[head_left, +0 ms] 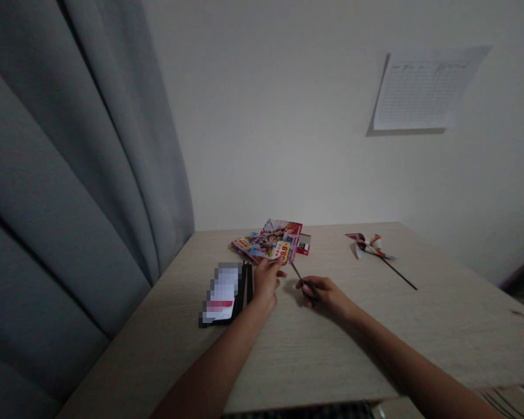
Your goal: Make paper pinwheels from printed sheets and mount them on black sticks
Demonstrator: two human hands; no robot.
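Observation:
My left hand point(268, 277) grips the near edge of a colourful printed flyer point(276, 237), which is lifted and tilted over other printed sheets point(243, 242). In my right hand point(325, 295) is a pair of scissors point(297, 272), the fingers wrapped round its dark handles. The scissor blades point up and left, and their tips are at the flyer's lower right edge. Whether the blades touch the paper is hard to tell.
A phone point(222, 294) with a lit screen lies left of my left forearm, beside dark sticks point(248, 285). A paper pinwheel point(369, 245) on a dark stick lies at the right. Behind the table point(314, 361) is a wall with a printed sheet point(419, 93); a grey curtain point(91, 145) hangs at left.

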